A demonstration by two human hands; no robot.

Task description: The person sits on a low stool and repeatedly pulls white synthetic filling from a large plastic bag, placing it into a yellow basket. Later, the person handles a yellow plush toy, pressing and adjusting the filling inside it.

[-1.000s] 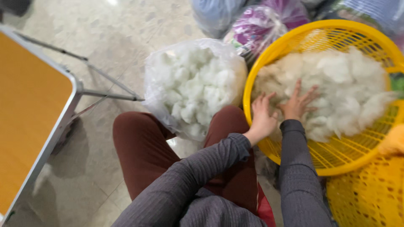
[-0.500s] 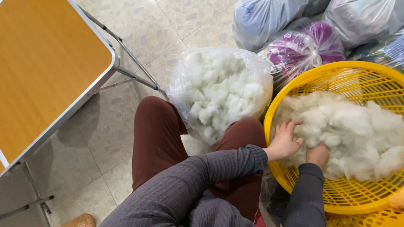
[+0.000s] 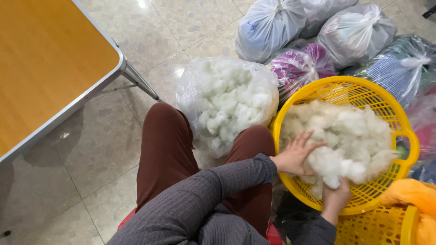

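Left hand (image 3: 295, 156): spread flat on white stuffing (image 3: 349, 131)
Right hand (image 3: 337, 196): closed around a clump
Progress: yellow basket (image 3: 318, 88) mostly full

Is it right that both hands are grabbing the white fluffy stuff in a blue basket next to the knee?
Not quite. The basket is yellow, not blue, as the head view shows. The rest holds: the left hand and right hand are both on the white fluffy stuffing inside it, right beside the person's knee.
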